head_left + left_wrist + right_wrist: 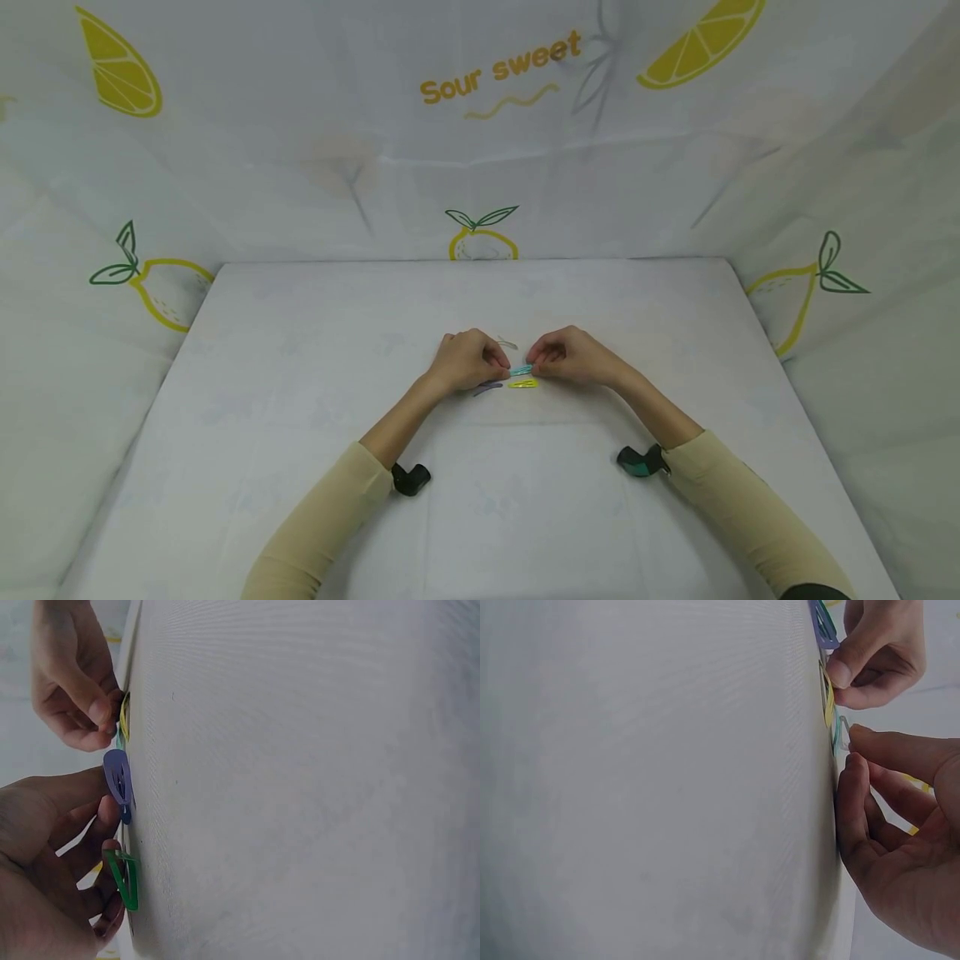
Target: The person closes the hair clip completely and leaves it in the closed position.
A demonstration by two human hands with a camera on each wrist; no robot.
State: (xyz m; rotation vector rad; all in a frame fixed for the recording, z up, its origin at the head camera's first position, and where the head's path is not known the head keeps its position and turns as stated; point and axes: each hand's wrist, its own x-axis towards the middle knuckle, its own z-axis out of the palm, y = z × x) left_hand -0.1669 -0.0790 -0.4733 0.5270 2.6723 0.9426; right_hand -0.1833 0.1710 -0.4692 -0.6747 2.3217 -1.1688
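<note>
Between the two hands lies a light-blue snap hair clip (521,370). My left hand (468,362) pinches its left end between thumb and forefinger. At its right end, my right hand (573,357) holds it with thumb and fingertips. A yellow hair clip (523,383) lies just in front of it. The purple hair clip (117,774) is beside the left thumb, and a green hair clip (127,879) is by the left hand's outer fingers. Part of a dark-blue clip (126,814) shows below the purple one. Behind the hands lies a pale clip (507,343).
All of this is on a white-covered table (495,500). A lemon-print cloth (300,200) hangs along its back and sides. Dark wrist-worn cameras, the left one (412,480) and the right one (640,462), stick out beneath the forearms.
</note>
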